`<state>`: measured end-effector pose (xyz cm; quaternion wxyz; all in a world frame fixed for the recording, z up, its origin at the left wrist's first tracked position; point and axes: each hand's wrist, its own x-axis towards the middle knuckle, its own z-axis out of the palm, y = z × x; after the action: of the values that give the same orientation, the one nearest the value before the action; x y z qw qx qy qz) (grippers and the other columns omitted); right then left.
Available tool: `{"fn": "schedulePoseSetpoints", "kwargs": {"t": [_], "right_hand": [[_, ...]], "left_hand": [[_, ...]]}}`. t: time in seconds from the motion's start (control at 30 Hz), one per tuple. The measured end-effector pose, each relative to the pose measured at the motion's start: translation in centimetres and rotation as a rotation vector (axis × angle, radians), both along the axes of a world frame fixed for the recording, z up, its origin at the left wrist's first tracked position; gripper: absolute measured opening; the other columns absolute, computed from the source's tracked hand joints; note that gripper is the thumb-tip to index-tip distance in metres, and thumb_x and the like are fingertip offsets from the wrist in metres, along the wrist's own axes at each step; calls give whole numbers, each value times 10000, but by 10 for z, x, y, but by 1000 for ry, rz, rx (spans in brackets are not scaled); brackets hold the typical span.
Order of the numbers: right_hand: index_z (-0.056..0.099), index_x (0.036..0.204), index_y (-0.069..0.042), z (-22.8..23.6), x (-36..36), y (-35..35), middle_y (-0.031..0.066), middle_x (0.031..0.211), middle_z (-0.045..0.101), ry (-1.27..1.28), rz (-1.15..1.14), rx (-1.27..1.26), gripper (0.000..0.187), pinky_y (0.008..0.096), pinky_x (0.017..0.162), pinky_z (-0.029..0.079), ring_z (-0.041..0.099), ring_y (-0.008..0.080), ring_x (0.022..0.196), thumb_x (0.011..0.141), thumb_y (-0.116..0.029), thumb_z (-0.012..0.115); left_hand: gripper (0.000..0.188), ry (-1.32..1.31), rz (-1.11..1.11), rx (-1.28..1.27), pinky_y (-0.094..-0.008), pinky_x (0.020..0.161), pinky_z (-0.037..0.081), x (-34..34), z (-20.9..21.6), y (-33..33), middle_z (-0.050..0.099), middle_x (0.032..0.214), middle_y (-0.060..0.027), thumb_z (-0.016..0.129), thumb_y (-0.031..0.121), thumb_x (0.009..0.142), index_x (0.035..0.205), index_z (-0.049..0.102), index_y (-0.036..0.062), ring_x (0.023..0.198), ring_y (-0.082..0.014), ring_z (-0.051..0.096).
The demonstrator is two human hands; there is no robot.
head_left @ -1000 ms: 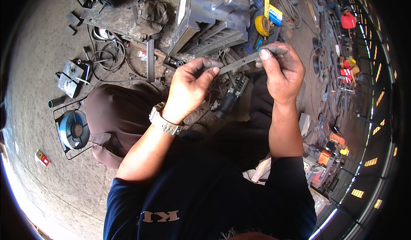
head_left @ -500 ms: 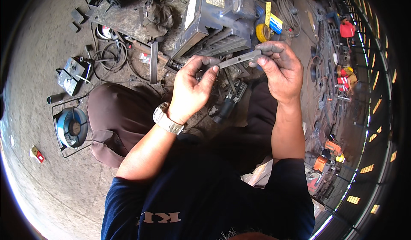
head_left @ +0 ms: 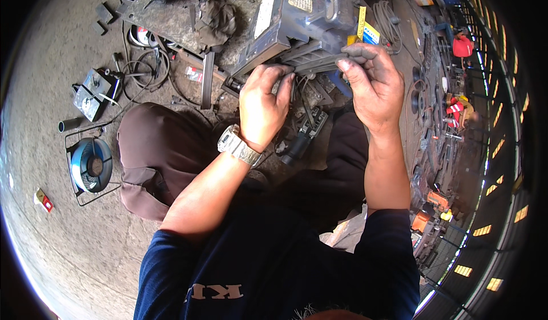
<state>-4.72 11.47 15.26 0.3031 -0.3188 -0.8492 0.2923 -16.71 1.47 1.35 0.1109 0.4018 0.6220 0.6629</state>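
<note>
My left hand [head_left: 265,100] is closed, its thumb and fingers pinching one end of a narrow flat metal bar [head_left: 317,68]. At the other end, my right hand [head_left: 374,86] pinches with thumb and bent fingers. The bar lies nearly level between the hands and is hard to tell from the grey machine [head_left: 285,31] right behind it. Below the hands, between my knees, lies a black and grey power tool [head_left: 305,137] that looks like an angle grinder. A flat metal strip [head_left: 207,80] rests left of my left hand.
A metal plate [head_left: 171,26] carries a crumpled dark cloth [head_left: 214,20]. Looped cable [head_left: 145,71], a boxy metal device [head_left: 96,94] and a blue spool on a wire frame [head_left: 91,166] sit on the left floor. Coiled cable [head_left: 388,26], tools and an orange tool [head_left: 436,199] are at right.
Both hands have moved slightly up, toward the machine. The bar has turned, so its broad face with the hole no longer shows plainly. The yellow round thing is now mostly hidden.
</note>
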Motion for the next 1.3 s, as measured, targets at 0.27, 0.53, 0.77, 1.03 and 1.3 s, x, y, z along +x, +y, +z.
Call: {"fn": "schedulePoseSetpoints", "kwargs": {"t": [0.27,0.53,0.77,1.03,1.3], "right_hand": [[709,1005,19,-1,1,3,63,926,694,-12,46,48,162,257,690,537,663,124,770,878,-28,798],[727,975,0,-4,1,10,75,947,692,-42,118,184,193,265,649,521,658,137,778,820,-28,839],[736,960,-11,0,-3,8,87,924,687,-83,120,281,211,309,702,534,674,195,824,783,-19,851],[718,1062,-12,-3,7,15,108,1016,682,-48,204,210,297,306,766,570,687,197,902,790,20,832],[660,1199,-15,-31,15,2,90,1108,683,131,47,5,423,279,797,582,702,143,902,816,46,830]], "left_hand": [[135,-24,-20,-55,-425,778,542,4,2,2,688,915,-161,763,48,872,990,702,24,868,-369,680],[153,62,2,-44,-426,734,541,3,-3,4,691,909,-156,746,41,892,1037,699,34,832,-377,678],[118,79,-12,-63,-434,725,541,1,-2,2,682,890,-157,738,43,898,1011,705,40,824,-379,675],[132,77,-21,-74,-428,729,543,2,-3,2,684,889,-156,744,36,891,1017,706,35,829,-375,679],[143,4,-41,-84,-379,761,549,0,-12,5,711,930,-151,759,34,900,1035,714,18,852,-334,706]]}}
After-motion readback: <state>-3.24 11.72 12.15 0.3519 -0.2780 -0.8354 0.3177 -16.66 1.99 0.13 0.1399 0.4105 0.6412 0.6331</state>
